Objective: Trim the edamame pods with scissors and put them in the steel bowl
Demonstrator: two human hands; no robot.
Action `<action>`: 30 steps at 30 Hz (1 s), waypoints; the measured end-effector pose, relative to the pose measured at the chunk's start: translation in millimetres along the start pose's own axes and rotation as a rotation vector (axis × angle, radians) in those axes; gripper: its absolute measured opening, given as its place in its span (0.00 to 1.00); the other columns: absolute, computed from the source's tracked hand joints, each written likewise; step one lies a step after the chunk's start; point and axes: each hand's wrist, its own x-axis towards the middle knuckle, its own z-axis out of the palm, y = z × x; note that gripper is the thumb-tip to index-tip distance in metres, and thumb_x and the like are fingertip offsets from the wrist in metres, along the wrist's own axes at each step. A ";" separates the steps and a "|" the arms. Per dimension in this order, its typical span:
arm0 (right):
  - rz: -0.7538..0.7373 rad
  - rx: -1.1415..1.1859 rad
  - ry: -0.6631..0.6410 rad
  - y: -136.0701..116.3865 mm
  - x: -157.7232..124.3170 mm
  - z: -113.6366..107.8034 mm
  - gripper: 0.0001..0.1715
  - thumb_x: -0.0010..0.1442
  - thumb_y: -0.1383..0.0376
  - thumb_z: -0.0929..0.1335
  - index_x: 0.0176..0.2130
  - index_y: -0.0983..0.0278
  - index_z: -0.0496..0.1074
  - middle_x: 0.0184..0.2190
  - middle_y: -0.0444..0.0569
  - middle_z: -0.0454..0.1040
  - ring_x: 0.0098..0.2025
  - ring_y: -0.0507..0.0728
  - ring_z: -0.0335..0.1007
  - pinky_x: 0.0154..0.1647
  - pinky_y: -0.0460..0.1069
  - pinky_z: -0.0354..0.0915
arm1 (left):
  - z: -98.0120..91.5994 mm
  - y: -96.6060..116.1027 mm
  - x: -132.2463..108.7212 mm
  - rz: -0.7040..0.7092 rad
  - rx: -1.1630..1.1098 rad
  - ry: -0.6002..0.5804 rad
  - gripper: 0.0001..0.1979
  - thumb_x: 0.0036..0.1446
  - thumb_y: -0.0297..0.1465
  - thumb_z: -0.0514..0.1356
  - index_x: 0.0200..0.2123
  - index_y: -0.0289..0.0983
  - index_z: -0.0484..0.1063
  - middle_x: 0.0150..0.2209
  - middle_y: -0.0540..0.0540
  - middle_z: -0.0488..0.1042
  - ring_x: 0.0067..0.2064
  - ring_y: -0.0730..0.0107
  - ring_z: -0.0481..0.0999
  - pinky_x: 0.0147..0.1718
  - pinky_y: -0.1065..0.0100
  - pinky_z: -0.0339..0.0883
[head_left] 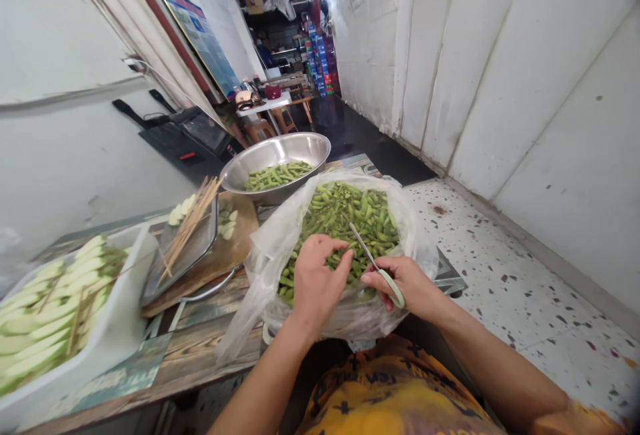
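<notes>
A clear plastic bag [270, 248] lies spread wide, filled with green edamame pods [373, 211]. My left hand [320, 281] is over the near part of the pile, thumb and index finger curled in a pinch at the end of a pod; the pod is mostly hidden. In my right hand [400, 281] is a pair of scissors [367, 248] with pale green handles, fingers through the loops. The blades point up and left over the pods, just right of my left fingertips. Beyond the bag, a steel basin [300, 145] contains more pods.
On the left, a white tub [115, 301] holds skewered pale green slices. Wooden skewers [193, 228] lie across a metal tray [205, 238] on a wooden board [245, 221]. The wooden table's [210, 348] right edge borders speckled floor [500, 275]; a white wall stands beyond.
</notes>
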 end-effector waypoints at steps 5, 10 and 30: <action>0.018 0.027 -0.064 -5.1 -2.8 0.4 0.22 0.57 0.49 0.66 0.35 0.67 0.68 0.17 0.42 0.67 0.18 0.48 0.59 0.17 0.42 0.54 | 0.0 -2.1 6.0 -0.505 -0.654 -0.138 0.11 0.47 0.34 0.63 0.32 0.34 0.68 0.25 0.52 0.69 0.27 0.77 0.68 0.28 0.73 0.62; 0.050 -0.018 -0.086 -7.4 -5.8 1.7 0.24 0.57 0.48 0.65 0.37 0.67 0.68 0.19 0.43 0.67 0.18 0.48 0.59 0.16 0.42 0.55 | 1.4 5.2 6.0 -0.689 -0.999 -0.079 0.15 0.40 0.32 0.68 0.29 0.33 0.67 0.26 0.50 0.72 0.32 0.71 0.75 0.33 0.71 0.67; -0.041 -0.069 -0.089 -13.1 -2.8 0.5 0.22 0.56 0.49 0.67 0.32 0.67 0.68 0.21 0.43 0.67 0.21 0.50 0.63 0.20 0.43 0.57 | 21.9 10.2 -12.0 -0.660 -0.943 0.008 0.12 0.42 0.32 0.68 0.26 0.33 0.68 0.22 0.53 0.70 0.25 0.78 0.69 0.28 0.73 0.64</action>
